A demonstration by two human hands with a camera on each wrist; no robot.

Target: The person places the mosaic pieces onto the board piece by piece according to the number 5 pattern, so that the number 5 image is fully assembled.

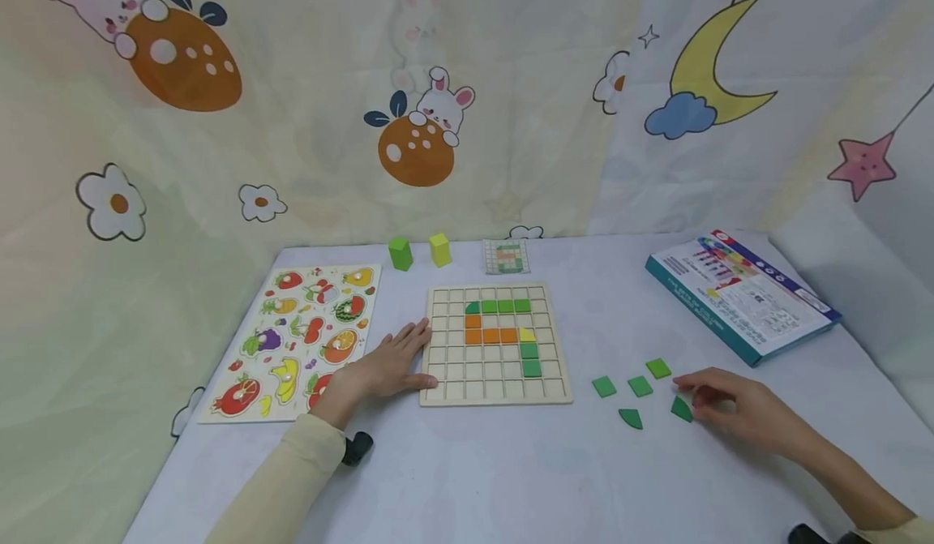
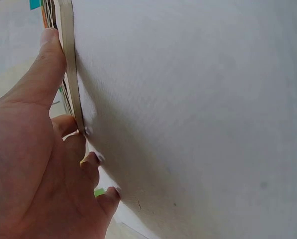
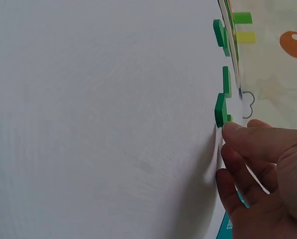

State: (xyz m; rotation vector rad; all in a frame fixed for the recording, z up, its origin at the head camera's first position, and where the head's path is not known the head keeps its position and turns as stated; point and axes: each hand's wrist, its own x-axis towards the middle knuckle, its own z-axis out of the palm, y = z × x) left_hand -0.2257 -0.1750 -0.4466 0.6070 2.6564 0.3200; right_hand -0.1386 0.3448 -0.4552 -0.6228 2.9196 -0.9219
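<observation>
My left hand (image 1: pixel 390 361) rests at the left edge of a wooden grid board (image 1: pixel 445 394), thumb on its rim and fingers spread along the edge. Colored tiles sit in the grid: a green row (image 1: pixel 503 306), an orange row (image 1: pixel 490 336), a yellow piece (image 1: pixel 526 335) and green squares (image 1: pixel 531 359) below it. At the right, my right hand (image 1: pixel 740 406) is low over the table, fingers loosely bent. Its thumb tip is right at a dark green quarter-round tile (image 3: pixel 221 109). Near it lie green square tiles (image 1: pixel 640 386) and another quarter-round tile (image 1: pixel 631 419).
A fruit picture puzzle board (image 1: pixel 251 357) lies left of the grid. Behind stand a green block (image 1: pixel 400 254) and a yellow-green block (image 1: pixel 440 250), beside a small pattern card (image 1: pixel 507 257). A flat box (image 1: pixel 744 301) occupies the back right. A printed curtain (image 1: pixel 525 147) hangs behind.
</observation>
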